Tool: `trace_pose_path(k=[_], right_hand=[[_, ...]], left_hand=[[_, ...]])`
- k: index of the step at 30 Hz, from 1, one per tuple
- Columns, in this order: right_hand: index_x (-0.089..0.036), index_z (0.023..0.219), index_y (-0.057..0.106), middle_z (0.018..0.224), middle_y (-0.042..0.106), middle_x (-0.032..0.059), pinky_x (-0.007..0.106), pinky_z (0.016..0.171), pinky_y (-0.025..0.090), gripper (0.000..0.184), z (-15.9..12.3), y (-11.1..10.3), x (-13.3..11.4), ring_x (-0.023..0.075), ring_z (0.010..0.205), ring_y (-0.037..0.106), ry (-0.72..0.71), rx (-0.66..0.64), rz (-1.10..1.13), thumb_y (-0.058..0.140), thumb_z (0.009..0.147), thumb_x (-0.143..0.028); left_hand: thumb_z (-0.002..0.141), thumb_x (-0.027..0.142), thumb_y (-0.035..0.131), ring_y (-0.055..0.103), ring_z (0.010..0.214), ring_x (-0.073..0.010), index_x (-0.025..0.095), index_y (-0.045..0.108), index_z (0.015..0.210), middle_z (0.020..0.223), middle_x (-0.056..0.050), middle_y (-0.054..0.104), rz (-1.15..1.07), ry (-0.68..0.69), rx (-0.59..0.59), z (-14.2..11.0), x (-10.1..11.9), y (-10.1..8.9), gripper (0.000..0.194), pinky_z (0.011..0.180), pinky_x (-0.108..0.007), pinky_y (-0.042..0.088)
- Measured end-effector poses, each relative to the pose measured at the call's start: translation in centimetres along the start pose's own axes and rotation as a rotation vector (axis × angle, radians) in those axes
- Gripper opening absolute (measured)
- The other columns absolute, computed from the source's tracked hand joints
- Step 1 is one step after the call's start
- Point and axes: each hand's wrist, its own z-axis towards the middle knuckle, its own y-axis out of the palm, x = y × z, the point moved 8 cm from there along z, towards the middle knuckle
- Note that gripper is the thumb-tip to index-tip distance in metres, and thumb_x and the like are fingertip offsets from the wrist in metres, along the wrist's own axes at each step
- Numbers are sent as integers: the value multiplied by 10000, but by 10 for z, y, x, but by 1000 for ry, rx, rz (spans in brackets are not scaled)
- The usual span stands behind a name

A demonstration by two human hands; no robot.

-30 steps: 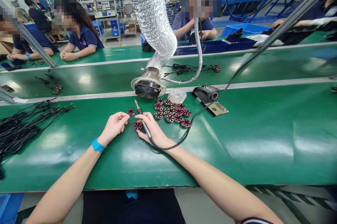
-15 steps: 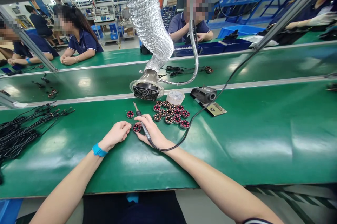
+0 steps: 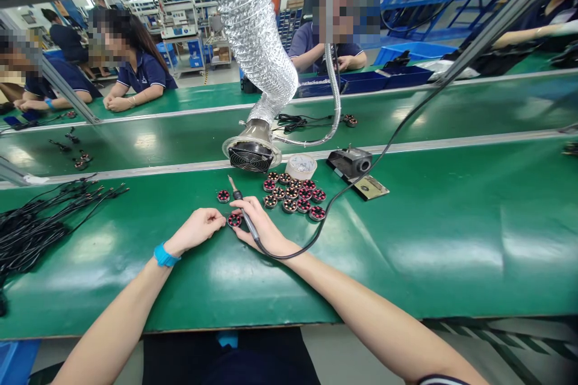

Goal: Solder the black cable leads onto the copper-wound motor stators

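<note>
My right hand point(image 3: 262, 222) is closed around a soldering iron point(image 3: 249, 222), its tip pointing up and away from me. Thumb and fingers of that same hand also steady a small round motor stator point(image 3: 234, 220) with red and black windings. At the stator's left edge, my left hand point(image 3: 203, 228) is closed in a pinch; whatever is between its fingertips is too small to make out. Another stator point(image 3: 223, 196) lies just beyond, near the iron's tip. Several more stators point(image 3: 291, 193) are grouped to the right of my right hand.
A fume extractor hood point(image 3: 251, 150) hangs close above the green bench point(image 3: 406, 240). Behind the stators are a tape roll point(image 3: 301, 166) and a soldering iron stand point(image 3: 350, 163). Black cables point(image 3: 36, 222) pile up at left. The iron's cord point(image 3: 327, 207) crosses my right forearm. Co-workers sit opposite.
My left wrist has shifted slightly left, its fingers still pinched by the stator. My right hand, iron and stator stay put. Parts on the middle belt have slid left.
</note>
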Motion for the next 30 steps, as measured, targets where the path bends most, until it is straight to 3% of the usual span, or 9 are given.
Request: trace_pose_path(k=[5, 8, 14, 20, 26, 28, 30], right_hand=[[-277, 1347, 430, 1207, 437, 67, 350, 952, 542, 596, 1, 1, 0, 173, 1057, 646, 5, -3, 10, 625, 828, -56], [-274, 1352, 431, 1204, 439, 67, 356, 957, 541, 599, 1, 0, -1, 174, 1059, 641, -3, -9, 7, 624, 829, -55], [-280, 1340, 438, 1183, 445, 58, 369, 975, 541, 601, 1, 0, -2, 167, 1046, 644, 3, -9, 4, 624, 822, -40], [-279, 1346, 439, 1195, 453, 68, 379, 983, 541, 596, 2, 1, -3, 175, 1061, 643, -1, -12, 18, 621, 828, -49], [-276, 1327, 465, 1187, 478, 79, 420, 963, 558, 548, 0, 3, 3, 205, 1023, 645, -9, 26, -8, 609, 835, -85], [-278, 1318, 474, 1185, 488, 86, 454, 968, 557, 525, 0, 4, 5, 224, 1021, 644, -13, 28, -22, 620, 841, -114], [-279, 1311, 478, 1189, 485, 90, 476, 979, 553, 489, 0, 6, 7, 228, 1017, 653, -11, 27, -22, 612, 862, -143]], left_hand=[[744, 566, 671, 228, 394, -40, 184, 510, 706, 489, 106, 312, -292, -117, 7, 2, -4, 10, 416, 387, -183, 143], [731, 561, 690, 223, 391, -31, 182, 503, 688, 490, 101, 326, -338, -110, 31, 1, 0, 7, 425, 385, -182, 126], [757, 535, 658, 303, 391, -46, 160, 588, 776, 546, 73, 422, -256, -65, 215, 2, -2, -13, 382, 386, -201, 185], [788, 520, 615, 288, 426, -60, 174, 545, 722, 512, 84, 382, -156, 4, 138, 11, -5, -4, 358, 413, -212, 194], [805, 523, 604, 255, 428, -55, 181, 504, 727, 507, 95, 326, -253, 11, 75, 9, -3, 8, 365, 419, -207, 165], [810, 526, 613, 246, 419, -53, 186, 491, 749, 519, 97, 311, -354, 24, 95, 6, 1, 3, 366, 412, -207, 155], [825, 512, 611, 261, 418, -53, 181, 511, 802, 553, 89, 332, -421, 72, 195, 0, 7, -17, 346, 411, -206, 172]])
